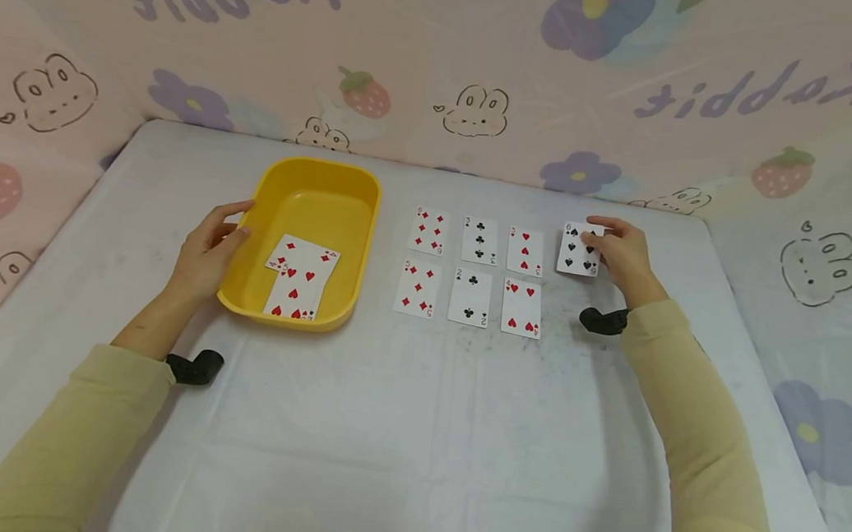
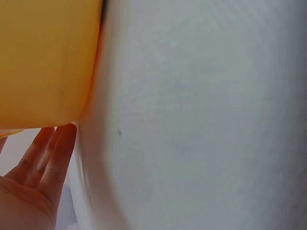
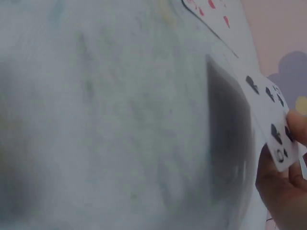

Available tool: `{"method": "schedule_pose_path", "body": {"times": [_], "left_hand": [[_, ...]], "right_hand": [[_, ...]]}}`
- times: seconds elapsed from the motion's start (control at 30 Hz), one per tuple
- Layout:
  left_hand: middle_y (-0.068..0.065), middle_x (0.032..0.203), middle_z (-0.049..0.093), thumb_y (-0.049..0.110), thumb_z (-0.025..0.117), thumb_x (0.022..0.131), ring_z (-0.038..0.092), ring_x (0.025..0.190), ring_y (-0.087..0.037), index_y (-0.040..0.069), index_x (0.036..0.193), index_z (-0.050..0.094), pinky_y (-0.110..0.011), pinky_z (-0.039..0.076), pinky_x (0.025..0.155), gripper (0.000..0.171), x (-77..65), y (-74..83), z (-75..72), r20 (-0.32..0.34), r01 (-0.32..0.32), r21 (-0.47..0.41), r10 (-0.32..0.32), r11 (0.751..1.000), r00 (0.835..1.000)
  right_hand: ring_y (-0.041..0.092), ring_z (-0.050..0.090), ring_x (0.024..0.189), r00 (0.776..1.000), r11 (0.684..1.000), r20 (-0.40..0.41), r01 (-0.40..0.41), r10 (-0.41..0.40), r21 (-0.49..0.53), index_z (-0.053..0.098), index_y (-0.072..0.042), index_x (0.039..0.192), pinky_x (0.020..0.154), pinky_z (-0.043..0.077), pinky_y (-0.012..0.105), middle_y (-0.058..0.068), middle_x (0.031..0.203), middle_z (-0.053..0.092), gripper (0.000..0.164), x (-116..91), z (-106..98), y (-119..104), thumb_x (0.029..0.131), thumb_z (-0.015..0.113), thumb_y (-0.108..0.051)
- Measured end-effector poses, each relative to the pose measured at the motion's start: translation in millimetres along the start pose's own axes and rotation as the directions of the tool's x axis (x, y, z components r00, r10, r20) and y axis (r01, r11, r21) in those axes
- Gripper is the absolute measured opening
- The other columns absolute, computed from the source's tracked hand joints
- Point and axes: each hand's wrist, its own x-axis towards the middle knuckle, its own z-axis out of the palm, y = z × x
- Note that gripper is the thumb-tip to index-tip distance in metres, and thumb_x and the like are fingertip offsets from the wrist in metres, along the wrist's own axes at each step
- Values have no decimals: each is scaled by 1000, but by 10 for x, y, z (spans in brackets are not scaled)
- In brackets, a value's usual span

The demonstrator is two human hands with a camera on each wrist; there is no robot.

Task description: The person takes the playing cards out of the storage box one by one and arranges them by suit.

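Note:
In the head view my right hand [image 1: 623, 257] pinches a six of spades playing card [image 1: 572, 248] between thumb and fingers at its right edge. The right wrist view shows this card [image 3: 268, 108] tilted above the table, with a dark shadow beside it. My left hand [image 1: 206, 255] lies against the left side of a yellow tray [image 1: 370, 237]. In the left wrist view its straight fingers [image 2: 56, 160] touch the tray's outer wall [image 2: 43, 62]. Inside the tray a four of diamonds [image 1: 316, 252] is partly covered by a five of hearts [image 1: 298, 292].
Face-up cards lie in two rows: six of diamonds [image 1: 428, 231], three of clubs [image 1: 480, 241], three of hearts [image 1: 525, 251] behind; five of diamonds [image 1: 418, 288], two of clubs [image 1: 471, 298], four of hearts [image 1: 522, 307] in front. Beyond the white table [image 1: 414, 430] stands a patterned curtain [image 1: 427, 43].

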Motion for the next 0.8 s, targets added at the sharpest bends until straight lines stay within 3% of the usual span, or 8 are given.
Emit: {"method": "schedule_pose_path", "body": {"times": [0.23, 0.4, 0.63, 0.8], "left_hand": [[-22, 131, 48, 35, 38, 102, 47, 100, -21, 32, 147, 38, -15, 41, 75, 45, 6, -6, -3, 0, -3, -15, 3, 1000, 1000], [-21, 130, 49, 35, 38, 102, 48, 97, -19, 33, 146, 38, -15, 42, 74, 44, 6, 1, -11, -1, -3, -18, 3, 1000, 1000], [-20, 128, 49, 35, 38, 102, 47, 97, -18, 33, 146, 39, -14, 42, 74, 44, 8, -4, -9, -4, 2, -26, -2, 1000, 1000], [-20, 129, 50, 35, 38, 102, 47, 98, -18, 32, 146, 39, -14, 41, 75, 45, -4, 3, -6, -7, 2, -17, -2, 1000, 1000]], "right_hand": [[8, 39, 77, 1000, 992, -1, -28, 28, -121, 51, -9, 138, 64, 37, 21, -5, 104, 42, 48, 47, 12, 97, 93, 62, -21], [12, 41, 83, 999, 971, -18, 42, -48, -237, 55, -2, 131, 68, 38, 23, 0, 101, 45, 45, 55, 59, 138, 91, 64, -19], [29, 45, 105, 994, 927, -32, 89, -108, -364, 58, 2, 126, 90, 39, 42, 20, 122, 51, 40, 25, 119, 135, 91, 63, -17], [38, 44, 119, 994, 914, -25, 91, -110, -396, 55, 4, 126, 102, 36, 50, 25, 130, 49, 40, -11, 123, 115, 92, 61, -17]]}}
